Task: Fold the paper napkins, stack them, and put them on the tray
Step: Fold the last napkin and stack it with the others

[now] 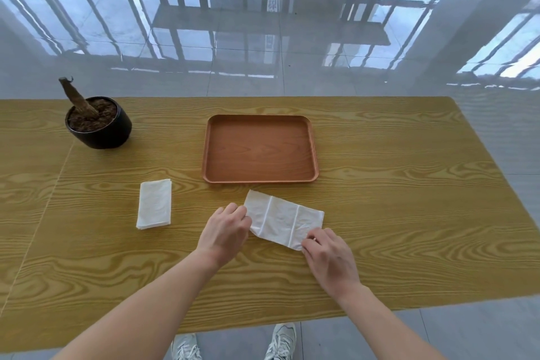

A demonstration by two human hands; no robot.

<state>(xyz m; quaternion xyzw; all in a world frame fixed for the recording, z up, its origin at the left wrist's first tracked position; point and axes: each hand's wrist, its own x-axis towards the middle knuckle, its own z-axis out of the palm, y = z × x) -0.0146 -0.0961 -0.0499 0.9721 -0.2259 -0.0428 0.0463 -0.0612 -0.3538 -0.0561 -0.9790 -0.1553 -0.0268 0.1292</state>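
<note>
A white paper napkin (282, 218) lies spread out as a creased strip on the wooden table, just in front of the tray. My left hand (226, 229) pinches its left end. My right hand (328, 256) pinches its near right corner. A small stack of folded white napkins (154, 204) rests on the table to the left, apart from both hands. The brown wooden tray (260, 177) sits beyond the spread napkin with nothing on it.
A black pot (100, 131) of soil with a cut brown stem stands at the table's far left. The table's near edge (263, 321) runs just above my shoes. Glossy floor and black table bases lie beyond the far edge.
</note>
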